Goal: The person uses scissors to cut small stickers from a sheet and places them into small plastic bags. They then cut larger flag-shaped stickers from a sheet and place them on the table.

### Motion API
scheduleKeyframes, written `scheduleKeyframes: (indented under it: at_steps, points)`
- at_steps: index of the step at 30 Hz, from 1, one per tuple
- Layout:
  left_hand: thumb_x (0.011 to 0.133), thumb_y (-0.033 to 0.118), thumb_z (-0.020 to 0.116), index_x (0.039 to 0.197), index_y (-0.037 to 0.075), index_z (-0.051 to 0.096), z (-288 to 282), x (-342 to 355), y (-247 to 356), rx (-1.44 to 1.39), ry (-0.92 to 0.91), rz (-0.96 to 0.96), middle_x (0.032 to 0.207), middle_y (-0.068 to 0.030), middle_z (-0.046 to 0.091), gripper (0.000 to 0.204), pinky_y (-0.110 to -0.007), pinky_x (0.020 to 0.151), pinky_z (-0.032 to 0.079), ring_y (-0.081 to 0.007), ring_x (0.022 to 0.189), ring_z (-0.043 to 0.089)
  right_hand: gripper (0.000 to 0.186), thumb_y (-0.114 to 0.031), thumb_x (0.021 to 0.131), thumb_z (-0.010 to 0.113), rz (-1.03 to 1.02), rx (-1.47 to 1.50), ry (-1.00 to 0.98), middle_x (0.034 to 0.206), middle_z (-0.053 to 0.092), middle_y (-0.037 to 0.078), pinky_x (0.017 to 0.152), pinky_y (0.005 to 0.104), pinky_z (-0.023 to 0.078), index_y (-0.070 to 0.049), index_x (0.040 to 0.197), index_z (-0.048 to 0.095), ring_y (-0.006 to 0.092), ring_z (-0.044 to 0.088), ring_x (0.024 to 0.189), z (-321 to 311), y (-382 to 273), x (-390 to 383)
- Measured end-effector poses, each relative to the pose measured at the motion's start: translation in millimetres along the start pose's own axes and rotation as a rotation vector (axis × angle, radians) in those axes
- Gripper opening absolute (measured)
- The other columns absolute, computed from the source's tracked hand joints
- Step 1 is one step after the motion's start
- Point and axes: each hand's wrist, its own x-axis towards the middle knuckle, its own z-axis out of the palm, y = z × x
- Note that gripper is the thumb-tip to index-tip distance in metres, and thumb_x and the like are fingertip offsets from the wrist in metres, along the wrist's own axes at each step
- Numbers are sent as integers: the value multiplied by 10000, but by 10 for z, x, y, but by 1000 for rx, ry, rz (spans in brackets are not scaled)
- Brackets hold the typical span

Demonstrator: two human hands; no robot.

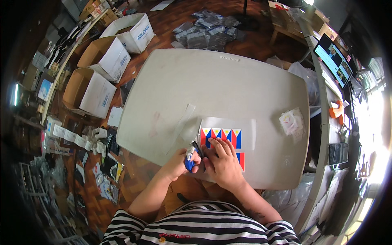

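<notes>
A sheet of flag stickers (221,132) in blue, red, white and yellow lies near the front edge of the pale table (171,90). My right hand (223,163) rests flat on it, fingers stretched out, hiding part of the lower row. Closed at the sheet's left edge, my left hand (179,163) grips a blue-handled tool (189,163) with a grey and black upper part. Its exact kind is hard to make out. Up and left of that hand, a pale translucent strip (185,118) lies on the table.
Small clear packets (292,123) are piled at the table's right side. Open cardboard boxes (100,59) line the floor at left. Plastic-wrapped packs (208,30) are heaped beyond the table. A side desk at right bears a lit screen (333,60) and an orange tape dispenser (336,111).
</notes>
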Motion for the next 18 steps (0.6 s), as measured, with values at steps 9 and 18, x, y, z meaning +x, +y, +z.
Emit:
scheduleKeyframes:
  at_steps: [9, 18]
  points:
    - [856, 288, 620, 820, -13, 664, -180, -558, -355, 351, -64, -19, 679, -93, 665, 307, -327, 617, 477, -197, 632, 641, 254, -111, 783, 765, -105, 61, 132, 1035, 597, 129, 901, 419, 486, -4, 1003, 698, 330, 572, 952, -3, 281, 114]
    - [879, 310, 586, 883, 22, 695, -100, -617, -501, 1036, 102, 9, 824, -224, 688, 308, -467, 734, 511, -411, 799, 666, 253, 51, 730, 719, -91, 213, 11, 1212, 621, 109, 1061, 446, 454, -33, 969, 714, 324, 525, 1280, -71, 398, 204]
